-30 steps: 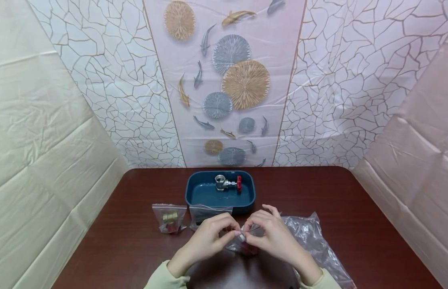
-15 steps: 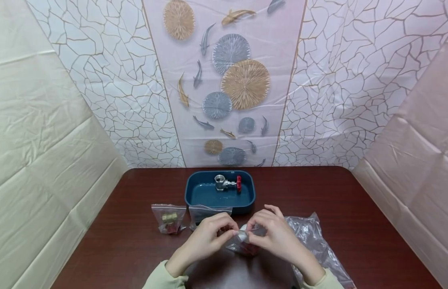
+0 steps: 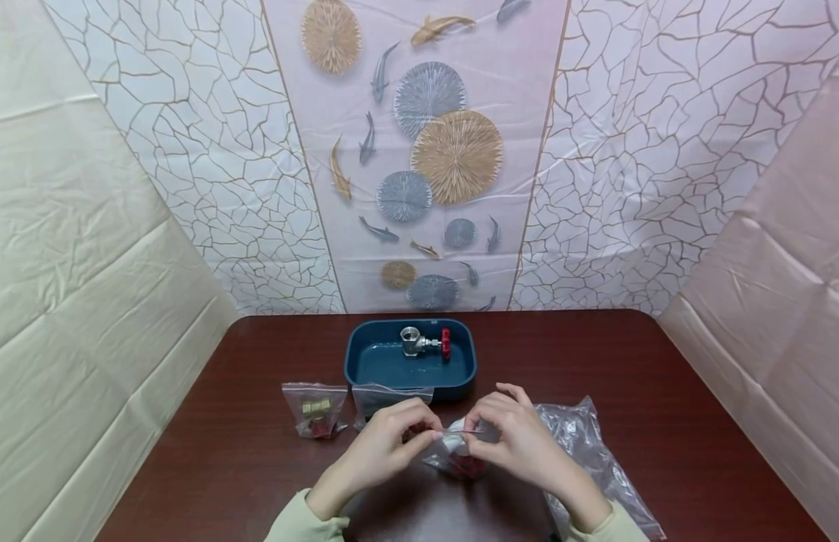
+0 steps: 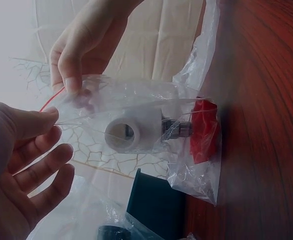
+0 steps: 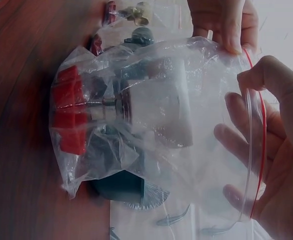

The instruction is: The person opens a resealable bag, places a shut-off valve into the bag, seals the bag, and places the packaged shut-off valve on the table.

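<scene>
Between both hands a clear zip bag [image 5: 206, 125] with a red line along its mouth stands over the table. Inside, a white valve [image 4: 149, 127] sits with its red handwheel [image 5: 70, 110] downward, at the bag's bottom close to the tabletop. My left hand [image 3: 395, 436] pinches one end of the bag's mouth between thumb and index finger. At the other end my right hand [image 3: 506, 430] pinches the edge in the same way. In the wrist views, the red line runs from one thumb to the other. The remaining fingers are loosely bent.
A blue tray [image 3: 375, 370] behind the hands bears a metal valve [image 3: 412, 342] with a red handwheel. Left of it lies a bagged brass valve [image 3: 317, 409]. A further zip bag [image 3: 392, 392] is partly hidden by the left hand. Crumpled clear plastic [image 3: 582, 433] lies at right.
My hands have drawn slightly apart along the bag's mouth, the left one moving left. More of the white valve now shows between them. The head view has shifted a little.
</scene>
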`<state>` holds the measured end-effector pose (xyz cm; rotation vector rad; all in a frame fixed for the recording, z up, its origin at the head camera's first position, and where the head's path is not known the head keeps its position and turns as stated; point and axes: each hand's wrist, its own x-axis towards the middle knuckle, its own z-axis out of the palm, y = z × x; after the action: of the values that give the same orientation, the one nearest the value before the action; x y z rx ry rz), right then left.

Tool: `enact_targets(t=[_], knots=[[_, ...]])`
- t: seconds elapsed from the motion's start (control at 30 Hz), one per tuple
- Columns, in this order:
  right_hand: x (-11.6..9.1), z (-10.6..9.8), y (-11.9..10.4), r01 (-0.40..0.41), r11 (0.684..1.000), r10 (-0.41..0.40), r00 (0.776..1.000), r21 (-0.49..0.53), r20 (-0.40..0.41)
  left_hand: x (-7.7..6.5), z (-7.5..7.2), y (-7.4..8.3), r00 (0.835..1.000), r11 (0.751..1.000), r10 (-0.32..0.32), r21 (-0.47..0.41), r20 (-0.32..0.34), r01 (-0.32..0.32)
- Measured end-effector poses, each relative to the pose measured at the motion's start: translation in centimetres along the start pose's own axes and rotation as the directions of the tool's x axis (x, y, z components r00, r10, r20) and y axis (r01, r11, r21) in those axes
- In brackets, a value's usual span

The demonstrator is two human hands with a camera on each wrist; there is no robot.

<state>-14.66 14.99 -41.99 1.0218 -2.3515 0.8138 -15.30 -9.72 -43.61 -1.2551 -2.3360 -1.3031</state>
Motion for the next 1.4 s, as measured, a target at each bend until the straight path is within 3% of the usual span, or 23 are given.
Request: enact_targets(t=[1.4], knots=[[-0.8, -0.5, 1.1, 0.053, 0.997, -0.053, 0.999, -0.049, 0.010, -0.6, -0.3, 0.2, 0.998, 0.996, 0.003, 0.095, -0.056, 0.002]])
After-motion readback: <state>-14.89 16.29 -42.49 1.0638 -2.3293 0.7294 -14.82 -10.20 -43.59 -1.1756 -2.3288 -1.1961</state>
